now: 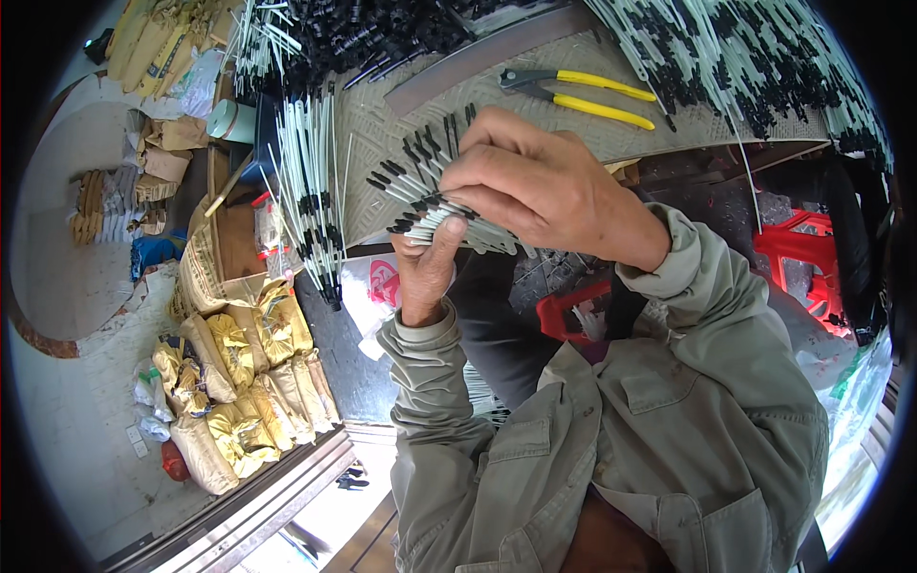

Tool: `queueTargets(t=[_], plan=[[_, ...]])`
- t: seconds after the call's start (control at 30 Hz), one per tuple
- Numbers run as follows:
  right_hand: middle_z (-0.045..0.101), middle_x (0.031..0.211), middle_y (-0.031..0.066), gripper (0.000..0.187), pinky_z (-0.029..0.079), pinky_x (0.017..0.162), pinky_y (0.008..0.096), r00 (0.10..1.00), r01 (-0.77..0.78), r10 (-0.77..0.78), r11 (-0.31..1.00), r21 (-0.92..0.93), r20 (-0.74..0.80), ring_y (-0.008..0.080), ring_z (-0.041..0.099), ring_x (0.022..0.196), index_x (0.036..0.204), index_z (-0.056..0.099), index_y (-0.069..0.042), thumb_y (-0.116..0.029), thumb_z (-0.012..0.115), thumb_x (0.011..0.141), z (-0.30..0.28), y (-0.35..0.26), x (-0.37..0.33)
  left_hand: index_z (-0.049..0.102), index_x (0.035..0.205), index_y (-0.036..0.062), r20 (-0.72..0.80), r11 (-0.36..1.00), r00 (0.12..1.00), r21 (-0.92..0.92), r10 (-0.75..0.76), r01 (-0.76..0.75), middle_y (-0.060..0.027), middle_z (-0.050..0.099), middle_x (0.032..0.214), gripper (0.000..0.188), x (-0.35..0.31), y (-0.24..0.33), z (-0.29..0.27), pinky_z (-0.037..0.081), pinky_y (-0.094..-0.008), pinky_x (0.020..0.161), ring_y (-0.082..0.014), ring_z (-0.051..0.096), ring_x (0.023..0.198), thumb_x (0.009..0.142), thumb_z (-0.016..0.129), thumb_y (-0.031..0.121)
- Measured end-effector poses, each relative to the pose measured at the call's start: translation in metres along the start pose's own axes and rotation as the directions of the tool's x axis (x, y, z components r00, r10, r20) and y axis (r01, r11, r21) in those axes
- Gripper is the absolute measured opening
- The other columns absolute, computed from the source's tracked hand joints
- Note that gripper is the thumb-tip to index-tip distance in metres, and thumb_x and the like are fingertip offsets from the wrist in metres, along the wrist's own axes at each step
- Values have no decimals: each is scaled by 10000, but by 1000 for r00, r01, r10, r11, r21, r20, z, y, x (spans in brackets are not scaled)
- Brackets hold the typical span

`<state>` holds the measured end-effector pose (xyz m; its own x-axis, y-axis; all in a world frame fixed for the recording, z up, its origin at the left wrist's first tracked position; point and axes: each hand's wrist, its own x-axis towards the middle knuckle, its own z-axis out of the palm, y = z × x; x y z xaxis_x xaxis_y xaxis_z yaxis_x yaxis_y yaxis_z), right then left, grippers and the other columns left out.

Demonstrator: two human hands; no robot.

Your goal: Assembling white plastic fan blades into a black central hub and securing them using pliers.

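A fanned bundle of thin pale-green rods with black tips [417,222] is gripped by my left hand [427,267], its thumb pressed across the rods. My right hand [549,186] is over the bundle, fingers curled and pinched at the black ends of a few rods. Its palm hides part of the bundle, so exactly what sits between the fingertips is hard to see. Beyond my hands, a pair of cutting pliers [597,91] with yellow handles lies on the patterned worktop [458,100].
Pale rods with black ends pile up at the right [735,57]; another row of rods [310,181] lies left of my hands. Loose black parts [373,33] heap at the back, behind a flat metal strip [487,59]. Wrapped packages [244,382] sit lower left; a red stool [798,253] stands right.
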<state>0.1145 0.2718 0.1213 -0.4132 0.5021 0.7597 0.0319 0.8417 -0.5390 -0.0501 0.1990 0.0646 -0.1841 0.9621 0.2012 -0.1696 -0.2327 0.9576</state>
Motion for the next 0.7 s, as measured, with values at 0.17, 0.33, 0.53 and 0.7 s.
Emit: queueTargets(t=[0.17,0.33,0.53,0.7], plan=[[505,773,46,151,405,470,270,997,80,-78,987,-137,22,168,526,556,838,590,-60,-56,669,709,-7,1,-1,585,912,28,-13,999,1000,-31,24,-24,8,591,839,156,1,-2,1,407,-223,682,-68,502,736,797,663,98],[510,779,36,167,406,463,268,987,161,-156,959,-232,40,160,535,551,827,588,-63,-84,669,682,-11,-1,5,588,936,27,-3,999,1000,-29,17,-17,0,598,865,172,0,2,2,411,-231,706,-73,510,751,793,662,87],[513,791,29,192,407,457,272,993,119,-118,971,-210,17,150,539,551,817,575,-68,-90,657,645,-7,1,0,587,958,26,8,1000,1000,-23,4,-4,-7,602,883,185,0,-1,0,414,-236,722,-76,517,770,793,656,72],[512,789,23,179,406,456,266,975,224,-211,915,-335,76,142,540,544,804,566,-71,-113,629,642,-13,-8,8,564,1014,23,26,999,999,-15,-43,44,-21,600,921,239,-2,-5,-8,418,-243,752,-83,525,811,794,649,60]])
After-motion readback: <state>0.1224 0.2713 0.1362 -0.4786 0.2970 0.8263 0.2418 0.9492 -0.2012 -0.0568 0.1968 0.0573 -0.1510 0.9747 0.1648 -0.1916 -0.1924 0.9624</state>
